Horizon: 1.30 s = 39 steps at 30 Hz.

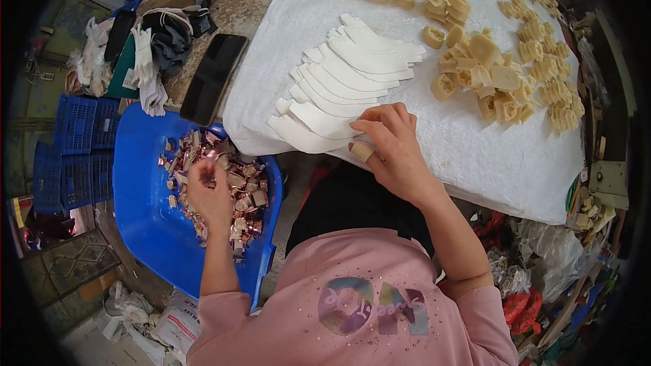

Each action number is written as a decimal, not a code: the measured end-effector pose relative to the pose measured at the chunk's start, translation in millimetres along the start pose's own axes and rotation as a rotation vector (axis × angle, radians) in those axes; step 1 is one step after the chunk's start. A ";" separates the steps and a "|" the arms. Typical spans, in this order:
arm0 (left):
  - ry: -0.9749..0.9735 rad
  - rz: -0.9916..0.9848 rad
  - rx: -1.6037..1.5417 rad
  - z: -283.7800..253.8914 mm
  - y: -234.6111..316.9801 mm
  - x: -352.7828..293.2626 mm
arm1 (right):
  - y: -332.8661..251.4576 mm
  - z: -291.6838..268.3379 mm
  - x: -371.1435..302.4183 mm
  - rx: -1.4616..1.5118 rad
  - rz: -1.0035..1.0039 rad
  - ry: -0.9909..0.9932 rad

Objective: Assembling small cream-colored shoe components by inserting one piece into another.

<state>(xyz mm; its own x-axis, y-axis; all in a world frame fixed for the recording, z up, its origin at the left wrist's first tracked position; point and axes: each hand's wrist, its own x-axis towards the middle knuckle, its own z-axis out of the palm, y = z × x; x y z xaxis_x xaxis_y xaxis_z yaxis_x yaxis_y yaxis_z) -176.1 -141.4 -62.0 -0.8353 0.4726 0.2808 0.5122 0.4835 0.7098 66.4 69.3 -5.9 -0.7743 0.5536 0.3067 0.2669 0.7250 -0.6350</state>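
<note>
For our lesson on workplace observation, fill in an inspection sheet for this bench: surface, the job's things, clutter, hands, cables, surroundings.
Surface: white woven sheet spread over a speckled bench.
Job's things: fanned row of white curved strips; cream moulded pieces in heaps and rows; blue tub holding small coppery metal parts.
Clutter: dark phone, gloves and cloth bundle at the bench edge.
Hands: left hand in the tub, pinching a metal part; right hand resting on the nearest strip, one finger taped.
Cables: nothing seen.
Surroundings: blue crates left, crumpled bags right.
</note>
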 end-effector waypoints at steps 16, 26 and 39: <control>-0.377 0.439 -0.250 50.2 114.1 31.8 | -10.3 43.3 54.1 -0.225 -0.088 -0.020; -0.472 0.720 -0.106 78.4 105.8 41.6 | 7.2 42.2 31.5 0.135 -0.097 0.076; -0.463 0.734 -0.086 71.4 142.5 28.4 | 6.8 -57.6 -23.4 0.517 -0.042 0.537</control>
<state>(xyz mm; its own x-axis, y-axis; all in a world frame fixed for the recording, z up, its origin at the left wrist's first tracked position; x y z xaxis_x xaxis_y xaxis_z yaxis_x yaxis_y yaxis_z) -112.7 -6.5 1.0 -0.1256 0.9040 0.4087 0.8565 -0.1091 0.5044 119.4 84.9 23.4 -0.3553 0.7497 0.5584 -0.1632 0.5384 -0.8267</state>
